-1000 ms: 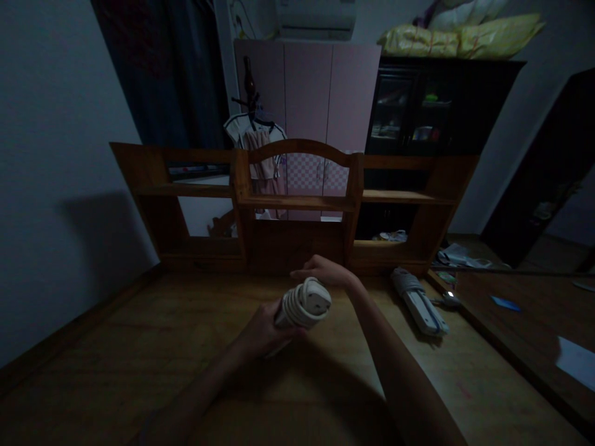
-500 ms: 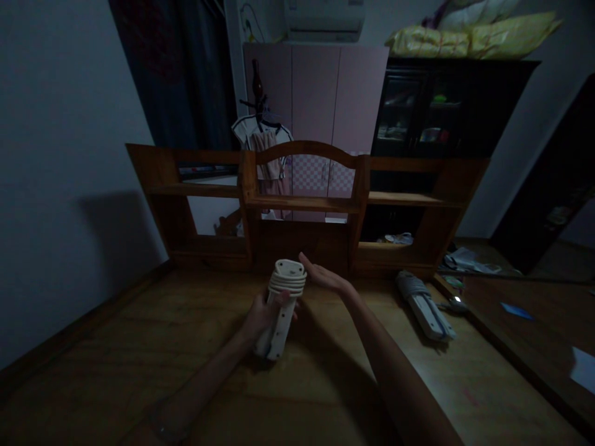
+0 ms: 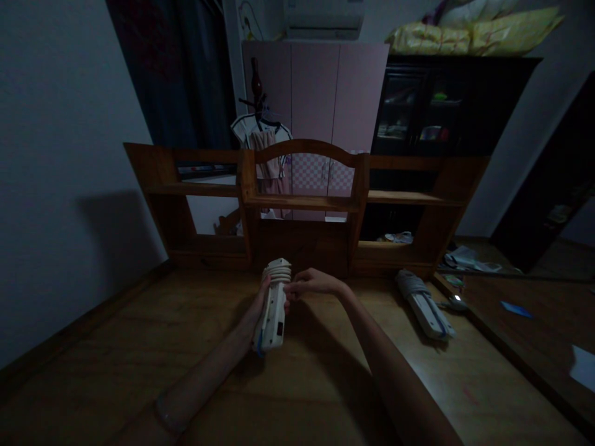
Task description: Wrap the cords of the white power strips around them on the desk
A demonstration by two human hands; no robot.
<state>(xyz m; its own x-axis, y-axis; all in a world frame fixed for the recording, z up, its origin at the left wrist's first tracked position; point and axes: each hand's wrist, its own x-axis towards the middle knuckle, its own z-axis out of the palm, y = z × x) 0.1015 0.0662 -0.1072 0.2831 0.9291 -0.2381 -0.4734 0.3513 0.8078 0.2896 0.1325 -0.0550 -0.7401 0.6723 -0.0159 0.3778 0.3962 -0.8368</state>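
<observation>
My left hand (image 3: 256, 313) grips a white power strip (image 3: 273, 307) held upright over the wooden desk (image 3: 139, 347), its cord wound in loops round the upper end. My right hand (image 3: 309, 284) is beside the strip's top with its fingers pinched together at the wound cord. What the fingertips hold is too dark to make out. A second white power strip (image 3: 424, 303), also wrapped in its cord, lies flat on the desk to the right.
A wooden shelf unit (image 3: 302, 204) stands along the desk's back edge. A darker table (image 3: 534, 334) with papers adjoins on the right. Behind are a pink wardrobe (image 3: 320, 93), a black cabinet (image 3: 441, 105) and hanging clothes (image 3: 263, 145). The room is dim.
The left hand turned the power strip from lying sideways to upright. The right hand went from flat and open behind the strip to pinching at the wound cord.
</observation>
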